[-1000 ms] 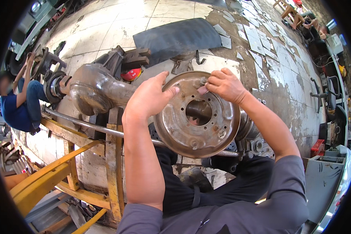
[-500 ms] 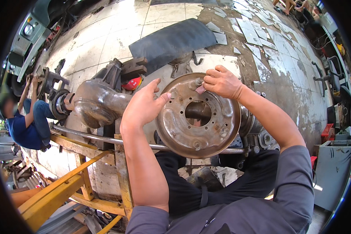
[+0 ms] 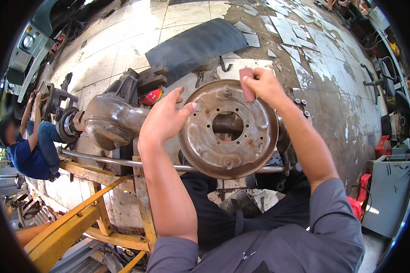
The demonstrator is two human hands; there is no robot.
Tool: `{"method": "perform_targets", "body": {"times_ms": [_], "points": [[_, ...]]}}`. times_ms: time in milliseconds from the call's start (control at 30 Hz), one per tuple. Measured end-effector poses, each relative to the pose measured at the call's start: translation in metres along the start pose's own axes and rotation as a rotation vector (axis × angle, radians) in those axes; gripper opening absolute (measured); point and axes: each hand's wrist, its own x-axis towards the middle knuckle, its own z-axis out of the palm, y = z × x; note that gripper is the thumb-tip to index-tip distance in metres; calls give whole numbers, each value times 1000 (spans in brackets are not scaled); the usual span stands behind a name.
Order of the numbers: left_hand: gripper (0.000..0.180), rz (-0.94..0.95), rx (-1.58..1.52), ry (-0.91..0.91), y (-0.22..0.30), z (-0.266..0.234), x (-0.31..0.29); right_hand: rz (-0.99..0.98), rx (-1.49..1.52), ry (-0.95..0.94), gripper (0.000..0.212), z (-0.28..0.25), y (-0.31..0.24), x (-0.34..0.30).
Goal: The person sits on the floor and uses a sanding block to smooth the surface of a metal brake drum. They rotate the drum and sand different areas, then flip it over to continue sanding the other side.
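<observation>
A round metal brake backing plate point(image 3: 200, 148), brown and worn, stands before me with a large hole at its centre and small bolt holes around it. My left hand point(image 3: 161, 120) is at its left rim, thumb on the plate's face and fingers apart behind the edge. Between the thumb and fingers of my right hand point(image 3: 265, 86) is a folded reddish-brown piece of sandpaper point(image 3: 247, 84), held upright at the plate's upper right edge. A stud point(image 3: 227, 91) juts from the top of the plate, left of the sandpaper.
An axle housing point(image 3: 109, 118) extends left, above a long metal rod point(image 3: 109, 159). Yellow steel stands point(image 3: 77, 223) are at lower left. A person point(image 3: 29, 145) crouches at far left. A dark curved panel point(image 3: 196, 45) lies on the tiled floor, near a red round object point(image 3: 150, 96).
My right hand has moved up and right from the stud, and the sandpaper now shows clearly. My left hand stays at the left rim.
</observation>
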Motion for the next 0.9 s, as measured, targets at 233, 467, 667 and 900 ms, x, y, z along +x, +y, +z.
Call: {"method": "perform_targets", "body": {"times_ms": [233,467,667,900], "points": [[68,12,-24,0,-2,0,0,217,-267,2,37,35,-15,4],[68,39,-19,5,-1,-4,-6,294,-201,-142,34,35,-32,11],[68,28,-42,-9,-5,-4,-4,178,-266,-273,35,5,-7,26],[68,64,-16,-31,0,-6,-3,169,-304,-237,32,33,-19,10]]}}
